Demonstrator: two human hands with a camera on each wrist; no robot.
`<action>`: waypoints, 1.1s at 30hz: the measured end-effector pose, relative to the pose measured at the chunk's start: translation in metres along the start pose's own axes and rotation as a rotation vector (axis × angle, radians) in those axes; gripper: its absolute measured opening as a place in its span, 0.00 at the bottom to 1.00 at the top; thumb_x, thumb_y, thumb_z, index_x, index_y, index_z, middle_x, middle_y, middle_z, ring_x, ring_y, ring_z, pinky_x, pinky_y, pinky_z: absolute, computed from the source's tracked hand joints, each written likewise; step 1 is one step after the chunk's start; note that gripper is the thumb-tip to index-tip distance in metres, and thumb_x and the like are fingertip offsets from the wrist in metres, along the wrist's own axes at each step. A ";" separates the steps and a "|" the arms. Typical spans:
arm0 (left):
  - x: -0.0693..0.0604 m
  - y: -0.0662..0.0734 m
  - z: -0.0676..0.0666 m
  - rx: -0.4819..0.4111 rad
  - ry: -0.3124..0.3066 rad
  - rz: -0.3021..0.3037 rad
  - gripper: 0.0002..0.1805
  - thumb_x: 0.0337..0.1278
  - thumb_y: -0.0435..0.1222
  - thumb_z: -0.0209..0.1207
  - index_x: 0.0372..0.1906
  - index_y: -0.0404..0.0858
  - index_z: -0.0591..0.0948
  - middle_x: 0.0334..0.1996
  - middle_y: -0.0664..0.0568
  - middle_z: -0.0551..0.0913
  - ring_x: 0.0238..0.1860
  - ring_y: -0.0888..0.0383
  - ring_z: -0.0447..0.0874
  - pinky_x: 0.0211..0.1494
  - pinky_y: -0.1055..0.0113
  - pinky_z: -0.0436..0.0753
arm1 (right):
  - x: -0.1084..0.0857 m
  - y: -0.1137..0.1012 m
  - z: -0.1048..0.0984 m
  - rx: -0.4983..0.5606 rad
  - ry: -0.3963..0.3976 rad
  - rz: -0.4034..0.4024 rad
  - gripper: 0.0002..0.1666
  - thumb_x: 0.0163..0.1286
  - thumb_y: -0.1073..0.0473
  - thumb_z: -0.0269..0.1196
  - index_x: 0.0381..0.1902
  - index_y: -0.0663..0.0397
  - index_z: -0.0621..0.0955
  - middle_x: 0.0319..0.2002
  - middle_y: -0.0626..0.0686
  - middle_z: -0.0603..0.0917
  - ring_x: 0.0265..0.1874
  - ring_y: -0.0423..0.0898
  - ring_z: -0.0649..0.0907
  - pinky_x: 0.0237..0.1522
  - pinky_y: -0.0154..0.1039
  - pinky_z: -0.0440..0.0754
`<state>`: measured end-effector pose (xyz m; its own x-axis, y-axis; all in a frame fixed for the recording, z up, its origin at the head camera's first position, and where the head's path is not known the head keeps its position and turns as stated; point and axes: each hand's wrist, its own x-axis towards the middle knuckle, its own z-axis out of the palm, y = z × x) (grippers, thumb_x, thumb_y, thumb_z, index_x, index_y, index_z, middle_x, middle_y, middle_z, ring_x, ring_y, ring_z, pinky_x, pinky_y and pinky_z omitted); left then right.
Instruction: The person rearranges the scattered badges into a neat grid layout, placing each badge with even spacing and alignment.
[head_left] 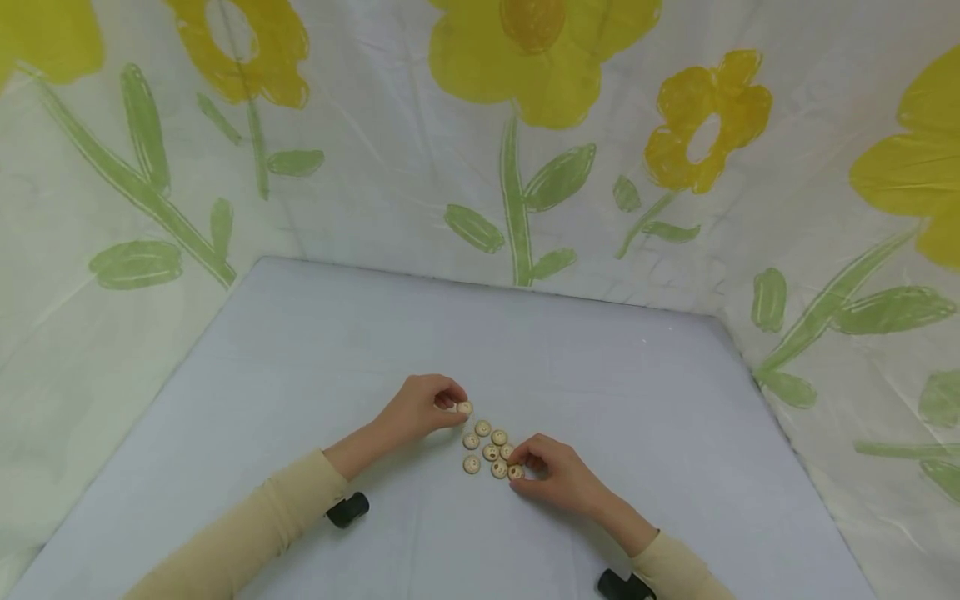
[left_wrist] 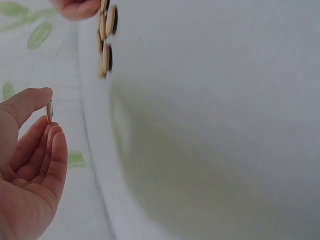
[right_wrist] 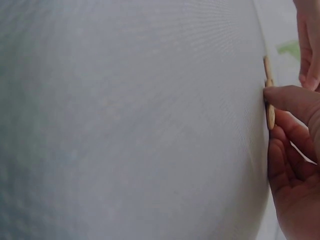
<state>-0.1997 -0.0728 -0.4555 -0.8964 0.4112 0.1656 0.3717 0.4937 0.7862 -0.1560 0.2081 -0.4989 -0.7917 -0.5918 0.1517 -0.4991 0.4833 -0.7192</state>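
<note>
Between the thumb and fingers of my left hand (head_left: 417,407) is a small round wooden disc (head_left: 465,407) with a faint mark on its face. In the left wrist view this disc (left_wrist: 49,112) is edge-on and off the table, with something small and shiny on one side. My right hand (head_left: 558,477) pinches another wooden disc (head_left: 516,472), which bears a dark mark, at the right edge of a loose group. Seen from the right wrist, that disc (right_wrist: 271,117) is low at the table surface. Several similar discs (head_left: 491,452) lie close together between the hands.
A pale cloth covers the table (head_left: 637,400). White sheeting with painted yellow flowers (head_left: 536,50) rises behind it and at both sides. Black devices are strapped under each wrist, the left device (head_left: 348,509) and the right device (head_left: 624,586).
</note>
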 end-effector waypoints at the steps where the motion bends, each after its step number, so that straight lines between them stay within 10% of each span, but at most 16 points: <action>1: 0.003 -0.001 -0.002 0.002 0.011 -0.006 0.10 0.50 0.35 0.71 0.38 0.39 0.84 0.32 0.56 0.82 0.35 0.57 0.78 0.41 0.68 0.78 | 0.000 0.000 0.000 -0.001 -0.001 0.000 0.13 0.59 0.60 0.72 0.41 0.49 0.82 0.37 0.43 0.80 0.36 0.41 0.78 0.40 0.34 0.78; 33: 0.091 -0.061 -0.037 0.077 0.226 -0.111 0.12 0.55 0.35 0.66 0.41 0.32 0.83 0.35 0.45 0.83 0.38 0.52 0.79 0.41 0.61 0.79 | 0.000 -0.001 0.000 -0.014 -0.012 -0.003 0.14 0.59 0.60 0.72 0.42 0.50 0.81 0.39 0.43 0.80 0.37 0.39 0.77 0.41 0.34 0.78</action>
<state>-0.3132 -0.0940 -0.4662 -0.9607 0.1740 0.2161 0.2774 0.5866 0.7609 -0.1556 0.2071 -0.4979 -0.7860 -0.6009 0.1454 -0.5062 0.4905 -0.7093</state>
